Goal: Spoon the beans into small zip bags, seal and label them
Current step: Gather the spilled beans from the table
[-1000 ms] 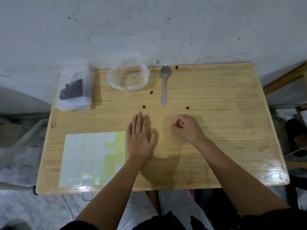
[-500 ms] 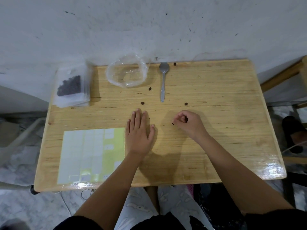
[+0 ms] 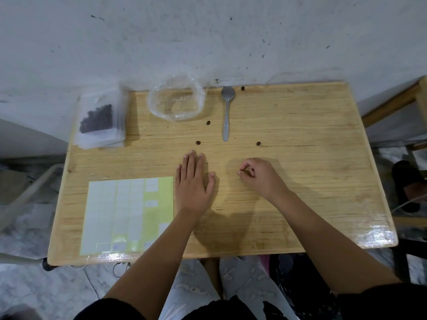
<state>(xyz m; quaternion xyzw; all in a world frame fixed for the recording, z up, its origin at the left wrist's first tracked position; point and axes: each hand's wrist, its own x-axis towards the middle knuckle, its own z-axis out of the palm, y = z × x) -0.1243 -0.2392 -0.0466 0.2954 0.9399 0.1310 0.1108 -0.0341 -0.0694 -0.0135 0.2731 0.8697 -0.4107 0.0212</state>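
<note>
Wooden table, varnished, set against a scuffed white wall. Contents:

- Zip bags: clear, stacked at the far left corner. The top one holds a dark clump of packed beans. The film is thin and limp, so it is judged best taken by the stiffer zip strip at the mouth, as the body would buckle.
- Plastic bag: clear, mouth rolled open, far centre. Appears emptied.
- Spoon: metal and rigid, lying untouched with its bowl toward the wall and its handle end toward the person.
- Stray beans: four loose on the wood, well apart, on either side of the spoon. They are small, hard, light and rounded, and likely to roll if nudged. A fingertip pinch from above should suit.
- Label sheet: near left, several labels gone. It is thin paper, so lift a label by its corner.
- Left hand: palm down on the table, fingers straight, holding nothing, just beside the label sheet.
- Right hand: fingers curled, with thumb and forefinger tips meeting on a dark speck, probably a bean, though it is too small to be sure.
</note>
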